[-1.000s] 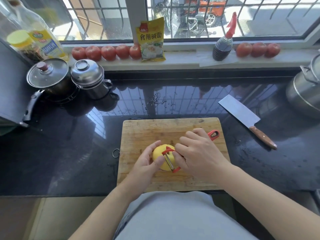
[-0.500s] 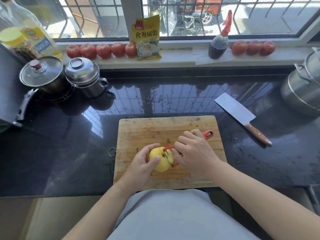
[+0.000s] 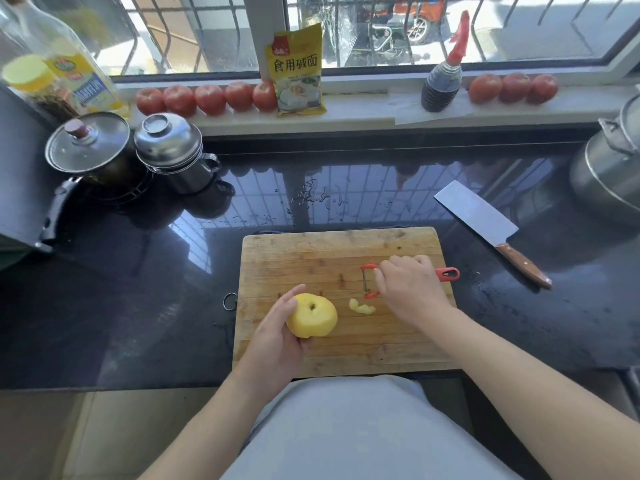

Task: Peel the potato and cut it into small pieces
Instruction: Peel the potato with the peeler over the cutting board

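Note:
A peeled yellow potato point(image 3: 315, 315) rests on the wooden cutting board point(image 3: 332, 251), near its front left. My left hand point(image 3: 277, 336) grips the potato from the left and below. My right hand point(image 3: 410, 289) holds a red peeler point(image 3: 370, 280) over the right part of the board, apart from the potato; the peeler's handle end sticks out past the board's right edge. A curled strip of yellow peel point(image 3: 362, 306) lies on the board between the potato and the peeler.
A cleaver point(image 3: 485, 223) with a wooden handle lies on the black counter right of the board. A lidded pan point(image 3: 88, 147) and steel pot point(image 3: 169, 150) stand at the back left, a large steel pot point(image 3: 609, 171) at the right. Tomatoes point(image 3: 207, 98), a bottle and a packet line the windowsill.
My right hand has pulled the peeler off the potato and moved it right. A strip of peel has dropped onto the board. The potato has turned in my left hand.

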`<state>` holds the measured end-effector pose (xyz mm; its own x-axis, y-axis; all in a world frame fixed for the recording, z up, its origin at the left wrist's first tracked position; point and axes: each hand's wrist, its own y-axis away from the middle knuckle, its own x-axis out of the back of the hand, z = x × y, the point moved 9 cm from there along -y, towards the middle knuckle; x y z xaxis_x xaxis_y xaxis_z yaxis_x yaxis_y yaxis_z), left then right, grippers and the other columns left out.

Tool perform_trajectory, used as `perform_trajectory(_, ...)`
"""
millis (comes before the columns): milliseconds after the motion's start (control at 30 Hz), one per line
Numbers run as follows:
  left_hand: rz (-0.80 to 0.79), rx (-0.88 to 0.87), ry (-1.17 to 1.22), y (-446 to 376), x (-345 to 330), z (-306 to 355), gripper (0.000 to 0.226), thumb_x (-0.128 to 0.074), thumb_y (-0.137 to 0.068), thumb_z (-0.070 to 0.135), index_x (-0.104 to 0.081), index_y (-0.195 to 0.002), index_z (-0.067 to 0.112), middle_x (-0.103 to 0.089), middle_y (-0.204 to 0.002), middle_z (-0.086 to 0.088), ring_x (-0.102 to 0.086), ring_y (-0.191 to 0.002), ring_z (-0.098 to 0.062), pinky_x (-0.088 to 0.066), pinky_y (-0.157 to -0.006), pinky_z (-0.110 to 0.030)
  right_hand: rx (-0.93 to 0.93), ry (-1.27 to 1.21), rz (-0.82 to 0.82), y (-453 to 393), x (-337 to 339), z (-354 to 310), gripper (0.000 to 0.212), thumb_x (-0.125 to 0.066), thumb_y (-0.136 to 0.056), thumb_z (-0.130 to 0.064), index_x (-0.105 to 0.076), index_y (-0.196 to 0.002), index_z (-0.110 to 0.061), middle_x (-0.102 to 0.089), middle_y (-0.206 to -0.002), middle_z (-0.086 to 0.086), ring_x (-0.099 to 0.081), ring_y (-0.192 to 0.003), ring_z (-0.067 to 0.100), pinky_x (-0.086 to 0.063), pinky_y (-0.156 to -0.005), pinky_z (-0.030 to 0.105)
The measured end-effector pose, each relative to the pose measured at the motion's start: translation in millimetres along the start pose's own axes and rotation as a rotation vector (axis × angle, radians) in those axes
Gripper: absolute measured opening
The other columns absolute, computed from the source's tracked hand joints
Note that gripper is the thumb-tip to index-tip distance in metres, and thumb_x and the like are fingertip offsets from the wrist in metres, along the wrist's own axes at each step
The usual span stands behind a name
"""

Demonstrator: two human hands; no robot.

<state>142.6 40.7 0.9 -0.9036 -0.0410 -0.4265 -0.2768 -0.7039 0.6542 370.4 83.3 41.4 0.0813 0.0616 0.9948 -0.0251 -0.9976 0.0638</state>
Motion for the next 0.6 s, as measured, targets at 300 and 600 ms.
perform_trajectory(300, 0.053, 0.098, 0.136, 4, -18, 3, 0.068, -0.059, -0.098, 0.057, -0.054, -0.131, -0.002, -0.063, -0.115, -0.029, -0.064, -0.107, -0.042, -0.053, -0.101, -0.058, 0.407, -0.279, 0.179, 36, 50, -79, 0.037, -0.044, -0.101, -0.029, -0.045, -0.066, -0.020, -0.042, -0.064, -0.010, -0.036, -0.057, 0.013, -0.034, -0.065, 0.031)
perform_trajectory(600, -0.037, 0.111, 0.049, 12, -39, 9, 0.060, -0.043, -0.106, 0.053, -0.064, -0.121, -0.001, -0.070, -0.105, -0.021, -0.069, -0.095, -0.030, -0.055, -0.094, -0.051, 0.529, -0.135, 0.450, 42, 80, -96, 0.038, -0.047, -0.103, -0.028, -0.053, -0.068, -0.015, -0.050, -0.067, 0.001, -0.044, -0.059, 0.022, -0.040, -0.063, 0.040)
